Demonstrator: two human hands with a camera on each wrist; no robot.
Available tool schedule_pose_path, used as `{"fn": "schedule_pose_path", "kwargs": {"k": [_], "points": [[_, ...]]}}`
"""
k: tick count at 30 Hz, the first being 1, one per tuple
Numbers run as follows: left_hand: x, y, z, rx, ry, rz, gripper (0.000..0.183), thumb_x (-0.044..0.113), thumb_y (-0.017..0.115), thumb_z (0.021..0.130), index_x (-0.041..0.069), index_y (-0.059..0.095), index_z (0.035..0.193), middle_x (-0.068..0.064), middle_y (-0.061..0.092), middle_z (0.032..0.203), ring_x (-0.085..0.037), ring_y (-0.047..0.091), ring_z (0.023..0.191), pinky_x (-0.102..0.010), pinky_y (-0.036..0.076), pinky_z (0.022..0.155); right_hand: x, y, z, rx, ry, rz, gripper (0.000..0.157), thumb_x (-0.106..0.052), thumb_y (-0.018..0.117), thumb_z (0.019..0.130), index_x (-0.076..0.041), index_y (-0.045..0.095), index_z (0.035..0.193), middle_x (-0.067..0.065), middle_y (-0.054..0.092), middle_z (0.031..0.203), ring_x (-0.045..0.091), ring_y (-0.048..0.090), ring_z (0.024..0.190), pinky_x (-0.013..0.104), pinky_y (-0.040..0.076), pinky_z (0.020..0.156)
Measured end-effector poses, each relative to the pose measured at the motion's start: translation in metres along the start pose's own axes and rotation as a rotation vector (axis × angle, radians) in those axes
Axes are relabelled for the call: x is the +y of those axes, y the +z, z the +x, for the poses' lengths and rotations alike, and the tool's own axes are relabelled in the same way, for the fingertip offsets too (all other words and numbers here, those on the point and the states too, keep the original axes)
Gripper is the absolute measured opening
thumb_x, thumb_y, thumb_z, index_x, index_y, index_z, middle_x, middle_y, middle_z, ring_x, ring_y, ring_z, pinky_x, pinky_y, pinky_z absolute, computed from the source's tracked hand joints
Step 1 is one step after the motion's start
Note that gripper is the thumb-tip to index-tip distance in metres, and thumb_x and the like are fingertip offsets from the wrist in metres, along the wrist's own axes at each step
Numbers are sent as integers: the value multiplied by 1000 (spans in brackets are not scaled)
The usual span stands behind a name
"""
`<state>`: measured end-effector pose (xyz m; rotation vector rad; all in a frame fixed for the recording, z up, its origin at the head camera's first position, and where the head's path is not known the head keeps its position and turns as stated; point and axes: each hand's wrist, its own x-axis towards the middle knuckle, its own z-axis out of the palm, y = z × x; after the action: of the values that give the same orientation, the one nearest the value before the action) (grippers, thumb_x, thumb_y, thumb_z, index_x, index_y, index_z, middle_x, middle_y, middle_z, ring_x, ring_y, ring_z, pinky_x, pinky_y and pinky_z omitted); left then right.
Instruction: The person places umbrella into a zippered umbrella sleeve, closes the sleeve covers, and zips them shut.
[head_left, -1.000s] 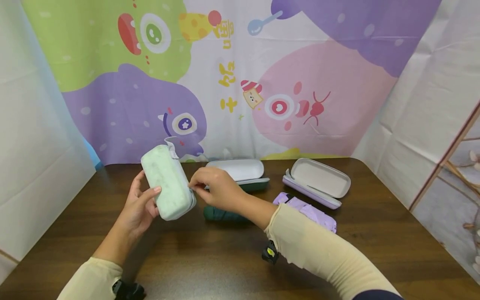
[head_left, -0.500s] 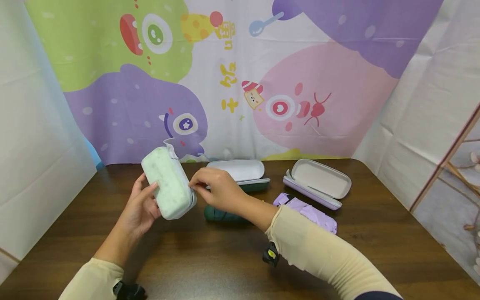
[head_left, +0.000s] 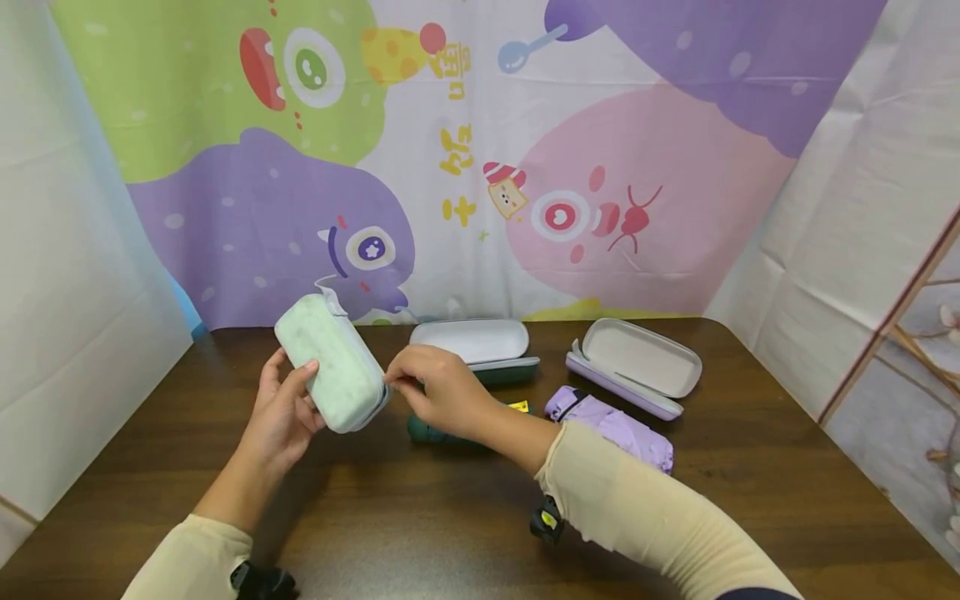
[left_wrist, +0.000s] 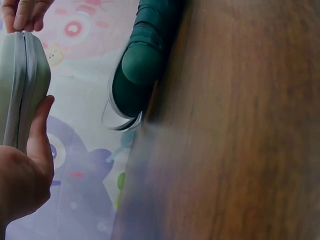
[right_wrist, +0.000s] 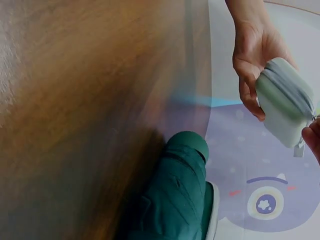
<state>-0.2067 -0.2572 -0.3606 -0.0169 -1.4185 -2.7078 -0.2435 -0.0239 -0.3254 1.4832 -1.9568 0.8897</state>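
My left hand (head_left: 283,412) holds a mint-green zip case (head_left: 328,360) tilted above the table, thumb on its broad face and fingers behind. At the case's lower right end, the fingertips of my right hand (head_left: 438,387) pinch the small zipper pull (right_wrist: 315,118). The left wrist view shows the zipper band (left_wrist: 21,95) running along the narrow side, its two halves close together. A pale strap loop (head_left: 330,297) sticks out from the upper end. Below my right hand lies a folded dark green umbrella (head_left: 429,431), partly hidden by the forearm.
Behind the right hand an open dark green case (head_left: 506,372) shows its pale lining. Right of it stands an open lilac case (head_left: 641,358), with a folded lilac umbrella (head_left: 618,429) in front. A cartoon-printed cloth (head_left: 465,267) hangs along the table's back edge.
The mint-green case has shifted slightly left and tipped further in my left hand. My right hand has moved a little to the right and down, still at the zipper end.
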Motion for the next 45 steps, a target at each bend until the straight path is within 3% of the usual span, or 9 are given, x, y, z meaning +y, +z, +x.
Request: {"fn": "schedule_pose_path", "kwargs": {"k": [6,13,17,21,27,31,37,40,45], "points": [[1,4,1,52,7,1,53,13,55,98,33,19,131,1,60,106,-14,67,86,-34,57,66,-2,4,-6,33,-16,14,11,7,68,85,-4,68,87,4,66,84,10,55,72,12,43,68],[1,10,2,147,-43,-26,61,17,58,97,33,13,136,2,55,115,-12,64,93,-34,56,69,-7,12,-11,80,-24,24,11,7,71,84,-4,67,86,3,65,82,10,56,71,11,44,68],[0,16,2,155,-36,-68,51,19,57,98,30,20,131,0,52,119,-14,63,97,-37,56,72,-14,19,-12,73,-7,30,10,6,72,83,-4,68,85,2,64,80,9,55,70,9,42,66],[-1,22,1,133,-44,-142,39,17,57,98,27,31,125,0,57,113,-17,64,92,-39,56,72,-19,26,-15,50,12,34,8,5,71,85,-3,68,85,2,64,81,9,54,69,8,41,66],[2,21,0,75,-49,-254,42,12,58,97,28,34,128,-2,60,111,-23,66,92,-44,57,73,-16,26,-17,92,67,29,6,2,69,87,-4,69,88,3,65,84,10,56,73,11,44,69],[3,15,1,-9,-17,-302,39,8,55,98,24,38,129,-4,64,108,-25,67,93,-45,57,75,-12,22,-19,120,83,25,5,1,67,89,-4,68,92,4,65,89,11,56,75,12,45,69],[4,6,3,-150,73,-389,22,9,45,103,11,56,121,-11,67,106,-31,67,94,-50,56,78,-7,16,-22,168,95,30,7,3,63,92,-3,64,95,6,62,90,12,52,73,15,44,65],[7,3,3,-153,72,-399,23,10,43,103,9,60,118,-11,66,105,-31,67,95,-49,55,81,-2,13,-23,190,115,31,7,4,62,92,-2,62,96,8,61,91,13,53,73,16,45,65],[10,0,0,-124,12,-417,23,10,45,102,11,58,120,-10,66,108,-28,67,97,-48,54,85,6,4,-23,245,188,48,8,7,62,91,0,61,95,10,62,92,18,60,80,19,51,70]]}}
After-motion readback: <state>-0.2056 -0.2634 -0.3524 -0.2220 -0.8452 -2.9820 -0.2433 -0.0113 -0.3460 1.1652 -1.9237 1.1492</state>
